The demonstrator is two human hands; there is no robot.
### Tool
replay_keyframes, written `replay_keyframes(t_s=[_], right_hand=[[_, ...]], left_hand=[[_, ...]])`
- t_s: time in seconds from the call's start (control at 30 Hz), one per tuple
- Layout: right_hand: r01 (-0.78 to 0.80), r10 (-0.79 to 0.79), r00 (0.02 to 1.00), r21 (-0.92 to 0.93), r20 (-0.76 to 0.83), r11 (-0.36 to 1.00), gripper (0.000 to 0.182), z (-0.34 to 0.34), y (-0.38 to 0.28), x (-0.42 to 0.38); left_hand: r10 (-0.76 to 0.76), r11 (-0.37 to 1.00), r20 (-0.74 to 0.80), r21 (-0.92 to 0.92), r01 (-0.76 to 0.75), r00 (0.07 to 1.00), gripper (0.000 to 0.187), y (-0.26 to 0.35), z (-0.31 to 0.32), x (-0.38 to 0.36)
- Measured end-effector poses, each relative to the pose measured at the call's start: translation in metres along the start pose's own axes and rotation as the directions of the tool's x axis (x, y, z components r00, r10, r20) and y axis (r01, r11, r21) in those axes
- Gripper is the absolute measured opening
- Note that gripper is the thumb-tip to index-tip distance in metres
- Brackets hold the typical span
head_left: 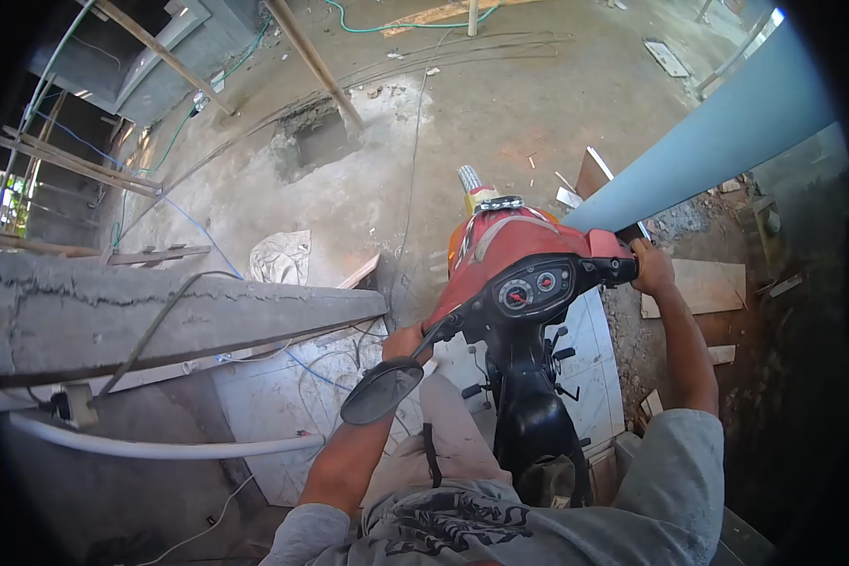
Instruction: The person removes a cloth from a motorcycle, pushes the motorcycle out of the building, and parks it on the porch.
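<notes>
A red motorcycle [505, 247] stands in front of me, pointing away, with its black seat [533, 429] beside my legs. My left hand [406, 345] is wrapped round the left handlebar grip, next to a round mirror [383, 391] that partly covers my forearm. On the other side my right hand [653, 267] closes round the right end of the handlebar [613, 271]. Two dials show in the instrument panel [530, 288] between my hands. Parts of both grips are hidden under my fingers.
A blue-grey column [717, 123] rises close to the right handlebar. At left runs a cracked concrete beam [179, 316]. Ahead, the floor has a square hole [321, 141] beside a wooden pole [313, 61]. Rubble and boards [698, 288] lie at right; white tiles [585, 354] are underneath.
</notes>
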State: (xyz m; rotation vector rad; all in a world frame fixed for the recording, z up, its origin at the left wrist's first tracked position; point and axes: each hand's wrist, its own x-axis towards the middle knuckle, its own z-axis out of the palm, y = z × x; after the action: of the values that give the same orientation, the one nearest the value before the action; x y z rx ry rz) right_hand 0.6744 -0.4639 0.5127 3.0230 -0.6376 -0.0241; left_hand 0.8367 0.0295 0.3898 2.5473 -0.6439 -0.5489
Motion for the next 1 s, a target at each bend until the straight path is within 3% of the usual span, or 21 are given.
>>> replay_keyframes(t_s=[0.1, 0.2, 0.33, 0.4, 0.43, 0.47, 0.67, 1.0], right_hand=[[0.018, -0.017, 1.0, 0.038, -0.011, 0.999, 0.043, 0.006, -0.003, 0.025], [-0.02, 0.021, 0.999, -0.025, 0.043, 0.999, 0.045, -0.002, -0.011, 0.081], [-0.062, 0.067, 0.99, -0.044, 0.123, 0.997, 0.05, 0.011, -0.025, 0.15], [-0.106, 0.107, 0.984, -0.013, 0.142, 0.994, 0.049, 0.021, -0.033, 0.17], [-0.138, 0.138, 0.982, -0.008, 0.128, 0.99, 0.049, 0.023, -0.038, 0.182], [-0.17, 0.168, 0.974, 0.001, 0.153, 0.985, 0.048, 0.029, -0.043, 0.179], [-0.159, 0.152, 0.977, 0.04, 0.15, 0.986, 0.051, 0.026, -0.042, 0.198], [-0.272, 0.247, 0.95, 0.115, 0.192, 0.955, 0.065, 0.017, -0.046, 0.299]], left_hand=[[0.038, 0.999, 0.021, 0.013, -0.039, 0.999, 0.024, -0.017, 0.004, 0.028], [0.038, 0.998, 0.0, -0.05, -0.038, 0.999, 0.037, -0.019, -0.012, 0.064], [0.004, 1.0, 0.033, 0.031, -0.005, 0.999, 0.033, -0.072, -0.011, 0.168], [0.046, 0.995, 0.024, 0.085, -0.048, 0.999, 0.03, -0.065, -0.042, 0.203], [0.133, 0.991, -0.065, 0.018, -0.132, 0.989, 0.027, -0.073, -0.046, 0.22], [0.133, 0.981, -0.018, 0.146, -0.129, 0.991, 0.029, -0.074, -0.055, 0.23], [0.1, 0.99, -0.017, 0.103, -0.098, 0.995, 0.024, -0.054, -0.092, 0.245], [0.182, 0.963, 0.085, 0.184, -0.195, 0.98, 0.025, -0.041, -0.173, 0.388]])
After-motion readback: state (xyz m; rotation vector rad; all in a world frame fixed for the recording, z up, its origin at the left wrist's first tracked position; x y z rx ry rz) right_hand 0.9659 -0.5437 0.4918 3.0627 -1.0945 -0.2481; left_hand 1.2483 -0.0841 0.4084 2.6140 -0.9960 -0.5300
